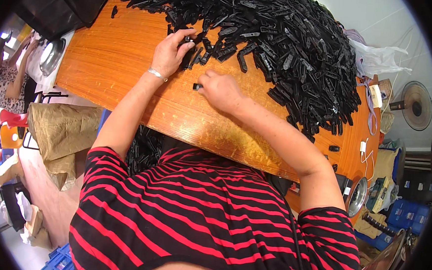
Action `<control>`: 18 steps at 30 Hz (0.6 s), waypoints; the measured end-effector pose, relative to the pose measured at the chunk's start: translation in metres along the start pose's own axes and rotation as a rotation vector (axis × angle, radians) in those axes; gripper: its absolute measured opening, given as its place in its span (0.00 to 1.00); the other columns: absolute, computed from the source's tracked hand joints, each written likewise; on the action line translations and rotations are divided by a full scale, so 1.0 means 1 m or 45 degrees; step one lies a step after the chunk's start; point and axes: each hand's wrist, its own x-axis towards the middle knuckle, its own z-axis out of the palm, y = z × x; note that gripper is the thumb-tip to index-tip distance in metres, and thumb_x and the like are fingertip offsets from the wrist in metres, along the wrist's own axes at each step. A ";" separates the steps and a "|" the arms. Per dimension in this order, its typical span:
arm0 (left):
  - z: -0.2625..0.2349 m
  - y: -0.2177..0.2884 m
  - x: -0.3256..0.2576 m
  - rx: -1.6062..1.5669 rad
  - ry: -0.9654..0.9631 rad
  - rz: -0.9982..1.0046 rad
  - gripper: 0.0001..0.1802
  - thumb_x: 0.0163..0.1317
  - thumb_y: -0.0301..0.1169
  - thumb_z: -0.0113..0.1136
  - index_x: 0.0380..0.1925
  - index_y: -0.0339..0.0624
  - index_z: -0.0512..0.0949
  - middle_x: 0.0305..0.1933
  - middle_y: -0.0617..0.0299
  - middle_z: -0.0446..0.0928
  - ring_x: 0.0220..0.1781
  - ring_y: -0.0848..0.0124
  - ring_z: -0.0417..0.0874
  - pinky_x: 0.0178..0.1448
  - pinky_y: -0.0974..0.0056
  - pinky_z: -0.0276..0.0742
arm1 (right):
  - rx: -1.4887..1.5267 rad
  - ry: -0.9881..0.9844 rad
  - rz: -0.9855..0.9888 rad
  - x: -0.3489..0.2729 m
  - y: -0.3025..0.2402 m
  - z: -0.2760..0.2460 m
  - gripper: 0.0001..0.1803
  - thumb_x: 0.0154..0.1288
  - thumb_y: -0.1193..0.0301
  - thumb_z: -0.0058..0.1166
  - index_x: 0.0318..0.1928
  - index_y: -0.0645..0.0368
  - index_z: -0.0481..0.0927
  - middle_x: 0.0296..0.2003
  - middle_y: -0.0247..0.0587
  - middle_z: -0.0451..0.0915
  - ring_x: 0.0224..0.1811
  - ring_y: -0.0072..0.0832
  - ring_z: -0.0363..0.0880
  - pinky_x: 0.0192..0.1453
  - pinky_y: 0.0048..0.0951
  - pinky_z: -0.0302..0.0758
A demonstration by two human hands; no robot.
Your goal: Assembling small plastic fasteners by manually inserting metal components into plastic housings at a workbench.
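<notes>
While slim black parts (299,61) lie heaped, right fingers (207,81) hold a stubby piece (197,87).

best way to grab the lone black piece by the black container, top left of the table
Probably pinch the lone black piece across its middle, against its long sides, coming from above: it looks narrow and elongated, with bare tabletop around it.
</notes>
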 end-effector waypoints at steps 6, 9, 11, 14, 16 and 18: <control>-0.003 0.018 -0.016 -0.503 0.011 -0.328 0.14 0.64 0.26 0.59 0.50 0.41 0.75 0.43 0.63 0.83 0.40 0.76 0.81 0.46 0.70 0.77 | 0.132 0.094 -0.066 -0.004 -0.018 0.002 0.11 0.58 0.66 0.60 0.36 0.60 0.78 0.32 0.46 0.77 0.31 0.44 0.80 0.36 0.40 0.78; -0.004 0.023 -0.025 -0.812 0.010 -0.382 0.16 0.65 0.25 0.58 0.53 0.39 0.73 0.43 0.63 0.82 0.40 0.78 0.80 0.43 0.72 0.77 | 0.253 0.174 0.089 -0.002 -0.010 0.001 0.12 0.60 0.67 0.60 0.40 0.60 0.78 0.35 0.46 0.79 0.34 0.42 0.81 0.39 0.38 0.78; -0.008 0.032 -0.030 -1.061 -0.025 -0.534 0.17 0.65 0.25 0.58 0.54 0.38 0.72 0.43 0.63 0.81 0.40 0.79 0.80 0.42 0.74 0.77 | 0.325 0.216 0.244 -0.002 -0.007 -0.006 0.13 0.60 0.67 0.59 0.43 0.61 0.77 0.36 0.46 0.80 0.35 0.40 0.82 0.40 0.37 0.78; -0.006 0.037 -0.036 -1.184 0.008 -0.637 0.15 0.65 0.25 0.59 0.50 0.37 0.72 0.39 0.63 0.81 0.38 0.80 0.80 0.39 0.76 0.77 | 0.582 0.482 0.243 -0.004 -0.005 -0.014 0.20 0.60 0.69 0.60 0.50 0.62 0.73 0.36 0.45 0.80 0.34 0.32 0.82 0.37 0.31 0.76; 0.001 0.039 -0.040 -1.282 0.050 -0.676 0.13 0.65 0.26 0.59 0.48 0.36 0.72 0.37 0.63 0.80 0.36 0.80 0.80 0.37 0.76 0.77 | 0.584 0.462 0.235 -0.005 -0.013 -0.021 0.20 0.60 0.69 0.60 0.50 0.63 0.73 0.34 0.45 0.80 0.33 0.31 0.82 0.36 0.30 0.76; 0.005 0.044 -0.043 -1.352 0.125 -0.750 0.10 0.65 0.27 0.60 0.42 0.36 0.72 0.32 0.63 0.78 0.30 0.79 0.80 0.33 0.77 0.77 | 0.655 0.502 0.249 -0.004 -0.016 -0.017 0.17 0.61 0.68 0.61 0.47 0.63 0.75 0.28 0.43 0.80 0.29 0.30 0.81 0.33 0.30 0.74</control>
